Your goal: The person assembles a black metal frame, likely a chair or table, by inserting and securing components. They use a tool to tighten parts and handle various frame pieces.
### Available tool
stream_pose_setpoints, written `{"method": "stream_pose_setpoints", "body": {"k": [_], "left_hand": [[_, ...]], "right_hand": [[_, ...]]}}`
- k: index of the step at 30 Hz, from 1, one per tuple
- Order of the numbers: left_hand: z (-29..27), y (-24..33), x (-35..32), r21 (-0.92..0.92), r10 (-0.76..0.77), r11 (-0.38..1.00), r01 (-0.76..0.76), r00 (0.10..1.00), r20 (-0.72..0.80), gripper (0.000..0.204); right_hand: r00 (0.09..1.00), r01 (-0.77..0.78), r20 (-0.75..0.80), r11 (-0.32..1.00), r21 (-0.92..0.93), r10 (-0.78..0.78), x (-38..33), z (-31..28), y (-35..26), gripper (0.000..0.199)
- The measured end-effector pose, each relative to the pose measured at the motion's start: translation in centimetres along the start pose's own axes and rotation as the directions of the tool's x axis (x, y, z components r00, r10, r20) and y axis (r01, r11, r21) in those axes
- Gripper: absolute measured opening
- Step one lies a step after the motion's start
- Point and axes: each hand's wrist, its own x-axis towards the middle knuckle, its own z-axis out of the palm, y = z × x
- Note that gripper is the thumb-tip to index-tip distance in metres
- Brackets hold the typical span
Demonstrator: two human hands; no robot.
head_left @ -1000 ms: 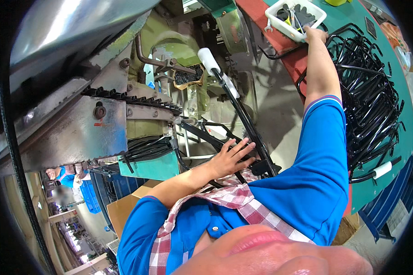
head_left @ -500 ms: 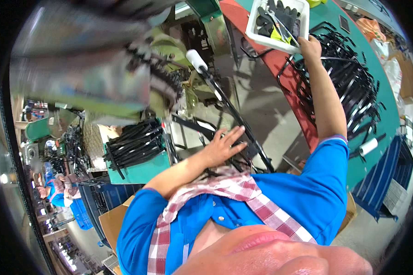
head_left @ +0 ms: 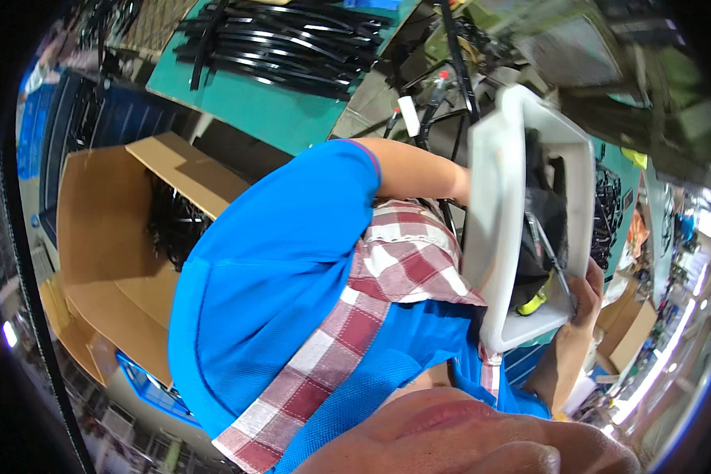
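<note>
A white plastic bin (head_left: 494,229) is tilted on its side close in front of my chest. My right hand (head_left: 584,292) grips its rim at the lower right. Inside lie dark work gloves (head_left: 539,237) with a yellow-green patch (head_left: 533,304) and a long thin silver tool (head_left: 551,257), whose exact kind I cannot make out. My left forearm (head_left: 423,170) reaches to the bin's left side. The fingers of my left hand are hidden behind the bin, so its hold does not show.
Black metal bars (head_left: 284,47) lie stacked on a green table (head_left: 221,107) at the upper left. An open cardboard box (head_left: 107,229) with black parts inside stands at the left. Black tubing (head_left: 458,71) rises beyond the bin. More black parts (head_left: 608,205) lie at the right.
The white bin has left the green and red table and come close to my chest, tilted, with my right hand on it. My left hand has moved from the black tubing to behind the bin. The view has turned left.
</note>
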Motion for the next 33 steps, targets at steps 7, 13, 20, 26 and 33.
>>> {"method": "stream_pose_setpoints", "body": {"k": [7, 13, 20, 26, 33], "left_hand": [[-2.0, -0.1, 2.6, 0.057, 0.078, 0.995, -0.078, 0.997, 0.002, 0.05], [3.2, -1.5, 4.3, 0.011, 0.042, 0.999, -0.04, 0.977, -0.211, 0.044], [2.4, -1.2, 5.6, 0.01, 0.027, 1.0, -0.026, 0.995, -0.101, 0.044], [2.2, -1.6, 5.2, -0.025, -0.009, 1.0, 0.007, 0.995, -0.095, 0.044], [2.3, -1.6, 5.6, -0.011, -0.006, 1.0, 0.006, 0.999, -0.041, 0.045]], "right_hand": [[0.916, 0.253, 0.351, 0.958, -0.133, -0.193, 6.5, 11.9, -8.4, 0.049], [0.678, 0.524, 0.633, 0.849, -0.062, -0.373, 14.0, 29.9, -9.5, 0.032], [0.573, 0.531, 0.775, 0.841, -0.105, -0.265, 18.4, 41.0, 0.8, 0.027], [0.633, 0.437, 0.745, 0.892, -0.116, -0.213, 19.5, 43.8, 5.0, 0.024], [0.723, 0.538, 0.625, 0.807, -0.242, -0.294, 22.2, 43.2, 1.6, 0.029]]}}
